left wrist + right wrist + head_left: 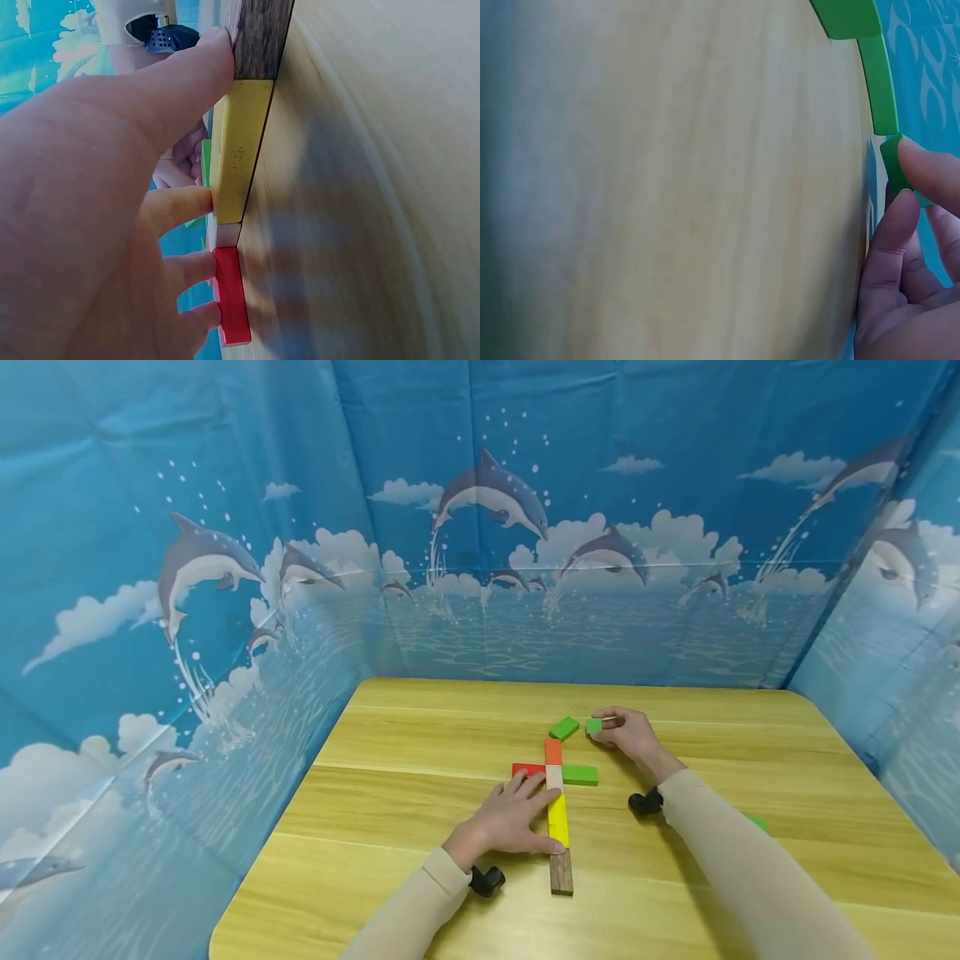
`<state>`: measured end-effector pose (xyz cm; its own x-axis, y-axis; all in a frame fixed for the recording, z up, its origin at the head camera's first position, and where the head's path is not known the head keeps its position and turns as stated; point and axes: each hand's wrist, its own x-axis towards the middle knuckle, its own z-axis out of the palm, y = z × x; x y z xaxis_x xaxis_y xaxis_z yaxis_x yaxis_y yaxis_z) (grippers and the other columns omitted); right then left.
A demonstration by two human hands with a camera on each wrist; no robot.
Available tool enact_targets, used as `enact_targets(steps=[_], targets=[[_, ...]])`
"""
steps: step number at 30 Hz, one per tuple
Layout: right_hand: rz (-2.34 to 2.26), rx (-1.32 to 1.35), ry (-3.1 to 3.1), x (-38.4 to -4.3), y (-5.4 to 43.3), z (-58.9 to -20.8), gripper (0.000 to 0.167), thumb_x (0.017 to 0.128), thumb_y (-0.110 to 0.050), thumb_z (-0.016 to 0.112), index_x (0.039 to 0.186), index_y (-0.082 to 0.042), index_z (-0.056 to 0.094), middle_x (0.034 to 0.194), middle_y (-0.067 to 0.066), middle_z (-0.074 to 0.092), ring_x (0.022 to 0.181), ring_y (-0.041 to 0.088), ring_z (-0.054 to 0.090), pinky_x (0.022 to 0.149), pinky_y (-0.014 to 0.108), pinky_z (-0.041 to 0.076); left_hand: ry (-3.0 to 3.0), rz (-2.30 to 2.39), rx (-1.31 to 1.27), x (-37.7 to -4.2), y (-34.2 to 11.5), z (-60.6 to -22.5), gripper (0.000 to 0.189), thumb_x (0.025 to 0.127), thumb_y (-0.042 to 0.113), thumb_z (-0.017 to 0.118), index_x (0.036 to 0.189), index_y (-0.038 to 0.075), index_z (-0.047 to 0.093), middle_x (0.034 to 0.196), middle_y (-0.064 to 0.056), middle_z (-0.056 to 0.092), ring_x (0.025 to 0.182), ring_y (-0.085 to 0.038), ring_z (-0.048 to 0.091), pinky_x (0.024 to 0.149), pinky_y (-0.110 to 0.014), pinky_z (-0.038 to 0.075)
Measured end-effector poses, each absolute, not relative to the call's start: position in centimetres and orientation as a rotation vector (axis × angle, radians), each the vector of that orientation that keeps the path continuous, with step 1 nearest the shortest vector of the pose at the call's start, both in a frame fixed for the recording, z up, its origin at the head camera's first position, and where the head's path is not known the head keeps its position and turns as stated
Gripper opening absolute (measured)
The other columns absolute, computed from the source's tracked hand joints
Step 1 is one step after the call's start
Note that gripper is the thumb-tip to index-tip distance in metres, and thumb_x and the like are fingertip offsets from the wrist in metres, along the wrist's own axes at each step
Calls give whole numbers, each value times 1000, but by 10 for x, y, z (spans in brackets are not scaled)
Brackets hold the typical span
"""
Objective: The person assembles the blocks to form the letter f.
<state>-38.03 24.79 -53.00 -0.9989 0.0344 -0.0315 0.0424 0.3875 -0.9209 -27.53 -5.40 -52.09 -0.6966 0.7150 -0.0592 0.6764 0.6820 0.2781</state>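
Observation:
Flat blocks form a cross on the table: orange (pixel 553 751) at the far end, then white (pixel 554 778), yellow (pixel 558 822) and dark brown (pixel 561 872) nearest. A red block (pixel 528 770) is the left arm, a green block (pixel 581 775) the right. With fingers spread, my left hand (pixel 510 818) rests along the cross's left side; its thumb touches near the brown-yellow joint, its fingertips the yellow and red blocks. My right hand (pixel 632 735) pinches a small green block (pixel 895 161) between thumb and finger. Another green block (pixel 564 728) lies slanted beyond the orange one.
A green piece (pixel 757 822) shows partly from behind my right sleeve. The wooden table (pixel 420 718) is bordered at the back and sides by blue dolphin-print curtains (pixel 487 627). A black wrist camera (pixel 487 882) sits under my left wrist.

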Motion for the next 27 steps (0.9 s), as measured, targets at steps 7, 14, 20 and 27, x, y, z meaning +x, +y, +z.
enact_targets(steps=[7, 14, 20, 27], targets=[[-1684, 95, 2645, -386, 245, -535, 45, 94, -9, 72, 137, -5, 60, 130, 23, 55, 112, 33, 55, 76, 32, 55, 2725, 354, 1136, -274, -55, -521, 90, 87, 75, 58, 160, 31, 29, 168, -1, 13, 154, -31, 8, 117, -60, 20], [-1619, 106, 2707, -391, 244, -536, 43, 95, -13, 72, 136, -7, 61, 122, 18, 57, 98, 29, 56, 72, 32, 54, 2726, 357, 1138, -275, -55, -522, 90, 86, 74, 58, 160, 31, 29, 168, -1, 13, 154, -31, 8, 117, -60, 20], [-1517, 93, 2756, -391, 244, -534, 43, 97, -17, 70, 138, -8, 60, 122, 18, 57, 104, 30, 56, 78, 37, 53, 2728, 350, 1146, -274, -54, -521, 90, 87, 74, 58, 160, 30, 29, 168, -2, 14, 154, -31, 8, 117, -59, 20], [-1367, 52, 2811, -394, 243, -531, 44, 98, -21, 68, 140, -9, 60, 125, 20, 58, 112, 35, 54, 91, 48, 48, 2735, 335, 1159, -274, -55, -519, 90, 87, 74, 58, 160, 30, 30, 168, -2, 15, 153, -31, 10, 117, -58, 22]])
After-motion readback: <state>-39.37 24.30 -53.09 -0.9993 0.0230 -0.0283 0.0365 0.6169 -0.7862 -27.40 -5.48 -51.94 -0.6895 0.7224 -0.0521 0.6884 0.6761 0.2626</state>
